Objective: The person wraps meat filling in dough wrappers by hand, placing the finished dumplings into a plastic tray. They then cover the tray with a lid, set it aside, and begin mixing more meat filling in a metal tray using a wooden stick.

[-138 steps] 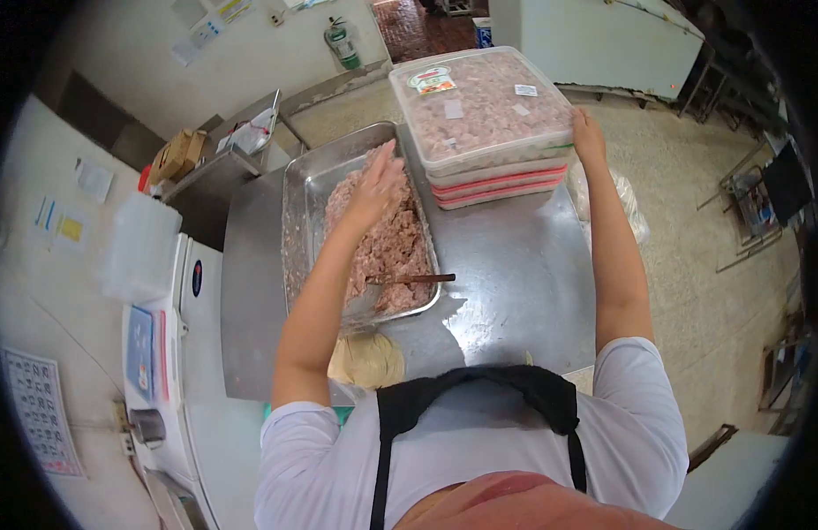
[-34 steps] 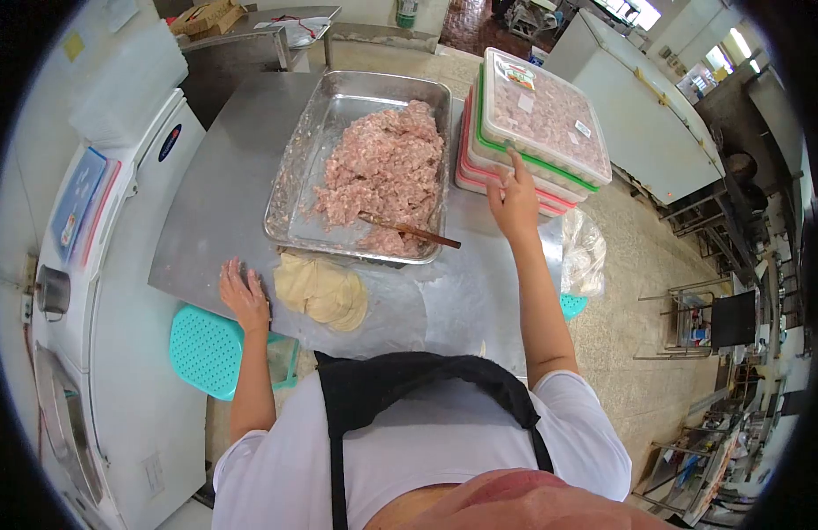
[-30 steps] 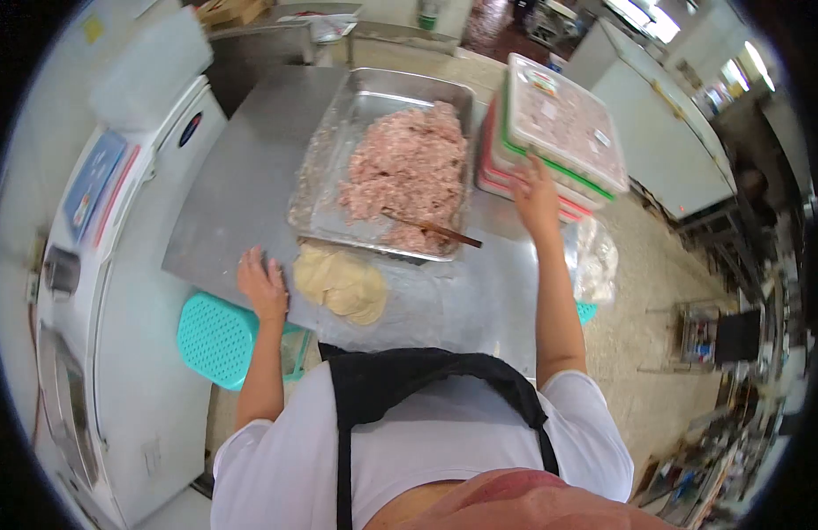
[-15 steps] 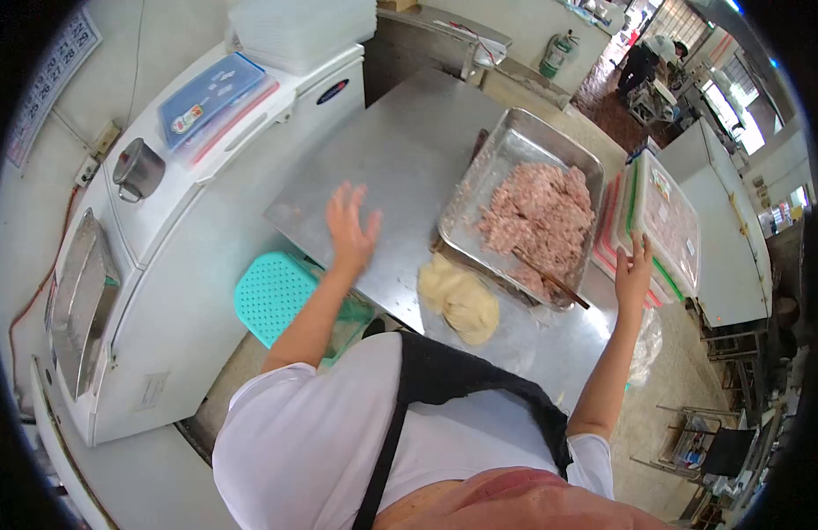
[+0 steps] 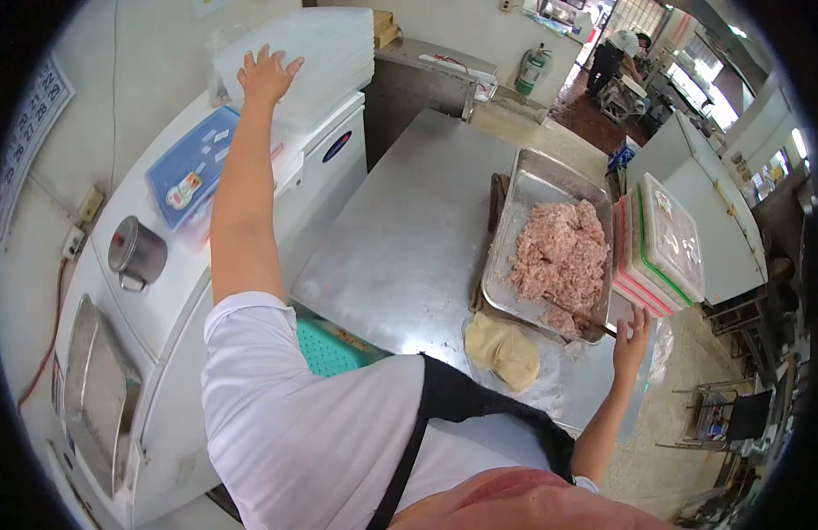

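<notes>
My left hand (image 5: 268, 76) reaches over the stack of translucent plastic sheets or lids (image 5: 325, 66) on the white freezer, fingers spread; whether it touches them I cannot tell. My right hand (image 5: 632, 339) is beside the near right corner of the metal tray (image 5: 500, 252), fingers apart and holding nothing. Ground meat (image 5: 563, 252) lies heaped in the tray, with a thin brown stick (image 5: 585, 318) resting in it. A pale dough lump (image 5: 504, 351) sits on plastic on the steel table (image 5: 400, 221), just below the tray.
Stacked lidded boxes (image 5: 660, 238) stand right of the tray. On the freezer (image 5: 184, 296) are a blue lidded box (image 5: 190, 168) and a metal mug (image 5: 138, 253). A teal stool (image 5: 325, 349) is by the table. Another person (image 5: 614, 60) bends far back, near a fire extinguisher (image 5: 531, 70).
My left hand has moved from above the steel table up and left to the plastic stack. My right hand has moved off the lidded boxes, down toward the tray's corner. The view has shifted.
</notes>
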A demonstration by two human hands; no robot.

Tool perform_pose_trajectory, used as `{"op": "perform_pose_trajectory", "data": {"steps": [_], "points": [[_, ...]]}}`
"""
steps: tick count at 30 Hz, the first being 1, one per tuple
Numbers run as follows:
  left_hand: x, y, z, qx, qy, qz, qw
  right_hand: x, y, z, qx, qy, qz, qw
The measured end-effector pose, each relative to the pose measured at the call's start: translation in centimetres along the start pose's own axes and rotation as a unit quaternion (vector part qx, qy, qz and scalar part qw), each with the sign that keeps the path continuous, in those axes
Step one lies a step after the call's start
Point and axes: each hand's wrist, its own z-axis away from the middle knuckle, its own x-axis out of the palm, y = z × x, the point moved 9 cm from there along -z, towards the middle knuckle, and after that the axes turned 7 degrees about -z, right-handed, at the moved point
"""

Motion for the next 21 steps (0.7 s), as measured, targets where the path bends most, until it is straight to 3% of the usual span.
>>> {"op": "perform_pose_trajectory", "data": {"steps": [1, 2, 3, 6, 8, 9, 11, 13, 15, 16, 18, 19, 21], "points": [[1.9, 0.4, -0.9, 0.026, -0.083, 0.004, 0.996, -0.4, 0.1, 0.9, 0.002, 0.005, 0.003, 1.0], [3.7, 0.7, -1.3, 0.052, -0.166, 0.006, 0.985, -0.7, 0.5, 1.8, 0.077, -0.008, -0.006, 0.997], [4.3, 0.5, -2.0, 0.054, -0.165, 0.009, 0.985, -0.7, 1.2, 2.9, 0.152, -0.022, -0.016, 0.988], [5.9, 0.9, -3.5, 0.107, -0.188, 0.074, 0.973, -1.1, 2.8, 5.3, 0.171, -0.015, 0.011, 0.985], [4.4, 1.0, -4.6, 0.167, -0.099, 0.113, 0.974, -1.2, 3.3, 6.2, 0.178, -0.014, 0.019, 0.984], [4.0, 0.8, -5.3, 0.167, -0.101, 0.114, 0.974, -1.2, 3.3, 6.3, 0.186, -0.011, 0.024, 0.982], [3.4, -0.2, -6.9, 0.113, -0.087, 0.12, 0.982, -0.8, 2.7, 5.8, 0.172, -0.009, 0.031, 0.985], [5.2, -2.9, -9.7, 0.006, -0.048, 0.26, 0.964, -0.5, 1.8, 5.1, 0.159, -0.007, 0.038, 0.987], [4.4, -5.2, -13.1, -0.052, 0.048, 0.207, 0.976, 0.3, 0.7, 4.1, 0.177, -0.013, 0.015, 0.984], [4.9, -5.8, -14.5, -0.051, 0.045, 0.209, 0.975, 0.7, 0.5, 3.7, 0.179, -0.013, 0.018, 0.984], [0.5, -7.0, -14.9, -0.085, 0.249, 0.163, 0.951, 1.7, -0.4, 2.8, 0.145, -0.026, -0.009, 0.989], [0.7, -6.1, -14.7, -0.083, 0.247, 0.164, 0.952, 2.0, -0.5, 2.6, 0.148, -0.027, -0.008, 0.989], [-5.4, 0.1, -9.9, 0.026, 0.317, 0.232, 0.919, 2.5, -1.0, 2.4, 0.135, -0.037, 0.001, 0.99]]}}
